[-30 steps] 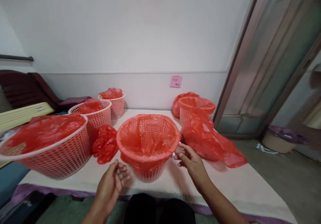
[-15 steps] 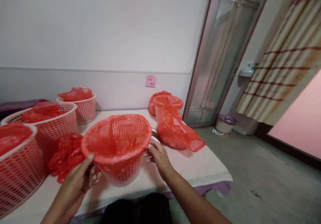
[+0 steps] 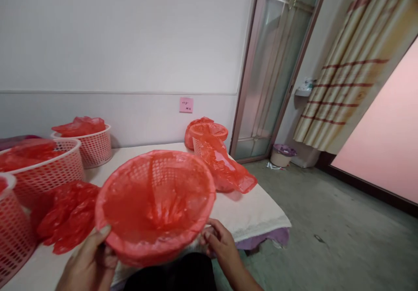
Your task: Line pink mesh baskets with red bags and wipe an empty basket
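A plastic basket (image 3: 157, 249) with lattice walls is tilted towards me over the front edge of the bed-like surface. A thin red plastic bag (image 3: 137, 210) lines it and is folded over its rim. My left hand (image 3: 89, 260) grips the near left rim, thumb on top and fingers beneath. At the lower right of the rim is my right hand (image 3: 224, 243), its fingers curled in against the rim; their tips are partly hidden. Just left of the basket lies a crumpled red plastic bag (image 3: 70, 215).
Other baskets with red bags stand left: one at the back (image 3: 98, 147), one in the middle (image 3: 70, 165), one in front (image 3: 13, 234). At back right, a lined basket (image 3: 209, 130) has a red bag (image 3: 222, 165) before it. A bin (image 3: 281, 157) stands on the floor.
The lined basket has come nearer and tips further towards me, so more of its inside shows. Both hands have moved down with it. The view has turned slightly right.
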Demonstrator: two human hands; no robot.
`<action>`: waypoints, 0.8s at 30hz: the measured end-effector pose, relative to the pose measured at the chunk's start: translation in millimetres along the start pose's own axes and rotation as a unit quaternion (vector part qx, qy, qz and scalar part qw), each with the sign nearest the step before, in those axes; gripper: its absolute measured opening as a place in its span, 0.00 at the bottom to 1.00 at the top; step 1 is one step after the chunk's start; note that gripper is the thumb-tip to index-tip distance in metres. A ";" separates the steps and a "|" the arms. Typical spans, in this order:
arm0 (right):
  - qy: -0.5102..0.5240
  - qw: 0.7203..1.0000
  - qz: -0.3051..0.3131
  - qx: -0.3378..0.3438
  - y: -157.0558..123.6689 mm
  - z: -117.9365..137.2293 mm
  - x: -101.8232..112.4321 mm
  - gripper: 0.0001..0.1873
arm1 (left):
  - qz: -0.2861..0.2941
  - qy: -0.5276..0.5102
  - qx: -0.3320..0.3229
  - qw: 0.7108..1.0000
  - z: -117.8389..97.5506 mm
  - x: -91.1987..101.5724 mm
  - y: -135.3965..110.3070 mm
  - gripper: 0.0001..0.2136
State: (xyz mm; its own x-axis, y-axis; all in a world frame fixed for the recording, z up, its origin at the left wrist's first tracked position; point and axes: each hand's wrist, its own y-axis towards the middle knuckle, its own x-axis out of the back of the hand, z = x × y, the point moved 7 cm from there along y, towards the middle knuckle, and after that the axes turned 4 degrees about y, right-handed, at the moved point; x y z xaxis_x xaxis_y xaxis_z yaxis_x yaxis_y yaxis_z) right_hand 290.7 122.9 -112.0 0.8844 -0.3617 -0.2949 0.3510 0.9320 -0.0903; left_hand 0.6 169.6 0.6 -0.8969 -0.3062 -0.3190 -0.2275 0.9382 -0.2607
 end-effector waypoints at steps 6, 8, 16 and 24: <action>-0.041 0.984 -0.136 0.108 -32.3 30.5 75.7 0.27 | 0.109 0.155 -0.141 0.972 11.6 -77.7 -37.3 0.11; -0.062 0.974 -0.185 0.118 -41.5 37.1 104.2 0.29 | 0.167 0.178 -0.155 0.957 26.1 -109.3 -45.7 0.11; -0.115 0.951 -0.270 0.092 -27.1 23.1 193.7 0.33 | 0.330 -0.017 0.001 0.944 116.3 -224.3 -70.3 0.13; -0.084 0.949 -0.280 0.118 36.6 35.1 216.0 0.31 | 0.339 -0.042 -0.002 0.940 133.9 -267.5 -56.0 0.13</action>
State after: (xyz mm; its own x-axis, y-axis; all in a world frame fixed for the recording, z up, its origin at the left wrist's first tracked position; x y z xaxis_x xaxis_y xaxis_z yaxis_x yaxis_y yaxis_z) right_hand 505.4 78.0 -145.6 0.5688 -0.8155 -0.1064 0.8217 0.5689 0.0323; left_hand 304.0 177.4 -21.5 -0.8031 0.3504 -0.4820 0.3838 0.9229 0.0314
